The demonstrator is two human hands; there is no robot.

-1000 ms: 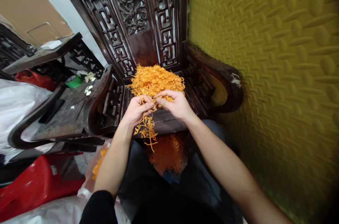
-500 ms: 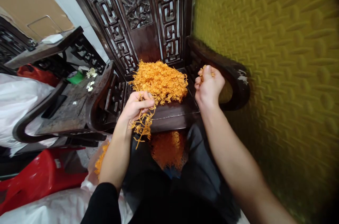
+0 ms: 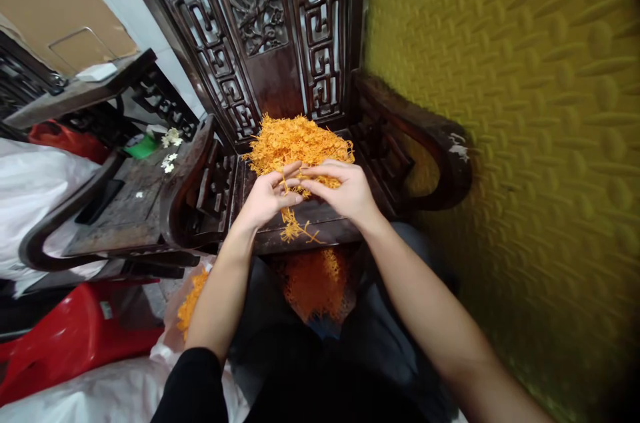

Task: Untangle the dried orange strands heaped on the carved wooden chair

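Note:
My left hand (image 3: 270, 199) is closed on thin orange plastic-looking sprigs (image 3: 295, 229), which dangle below its fingers in front of the seat edge. Opposite it, my right hand (image 3: 345, 191) brings its fingertips and thumb together at the left fingertips, pinching a strand of the same orange sprigs. The exact point of its pinch is partly hidden. Just behind both hands, a heap of tangled orange sprigs (image 3: 300, 139) covers much of the dark wooden chair seat (image 3: 335, 234).
The chair's carved back (image 3: 275, 76) rises behind the heap, with a curved armrest (image 3: 445, 136) at right beside a yellow textured surface (image 3: 525, 76). A red plastic stool (image 3: 75, 336), white sacks (image 3: 90, 396) and a bag of orange pieces (image 3: 193, 299) are at lower left.
My right hand has moved left from beside the right armrest to meet my left hand. The orange pieces seen in its fist are gone from view. My left hand has shifted slightly right.

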